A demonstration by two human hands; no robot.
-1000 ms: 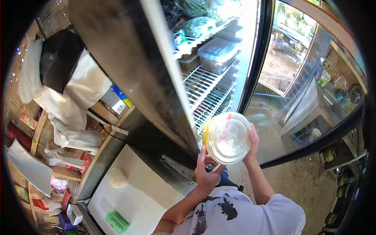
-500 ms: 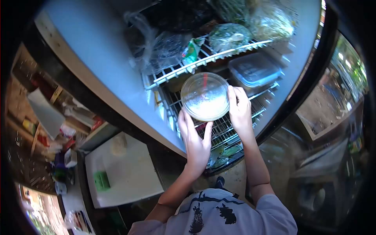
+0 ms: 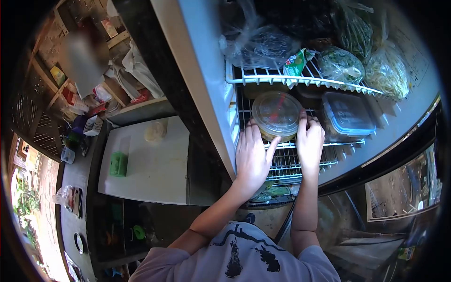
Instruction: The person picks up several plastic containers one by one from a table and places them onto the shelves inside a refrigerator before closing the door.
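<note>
A round clear-lidded food container (image 3: 277, 113) with a red mark on its lid sits at the front of the middle wire shelf in the refrigerator. My left hand (image 3: 252, 152) grips its left and near side, thumb at the front edge. On the other side, my right hand (image 3: 310, 138) has its fingers against the right rim. Just right of it stands a rectangular container with a clear blue-edged lid (image 3: 350, 114). Behind the round container, part of another container is hidden in shadow.
Above, a white wire shelf (image 3: 305, 80) holds a green packet (image 3: 295, 63), a knotted plastic bag (image 3: 263, 47) and bagged vegetables (image 3: 387, 70). Lower racks hold greens (image 3: 272, 192). At left, a white surface (image 3: 150, 174) carries a green block-like item (image 3: 119, 164).
Both hands have moved the round container from in front of the refrigerator inward onto the middle shelf. My view has turned, so more of the left side shows.
</note>
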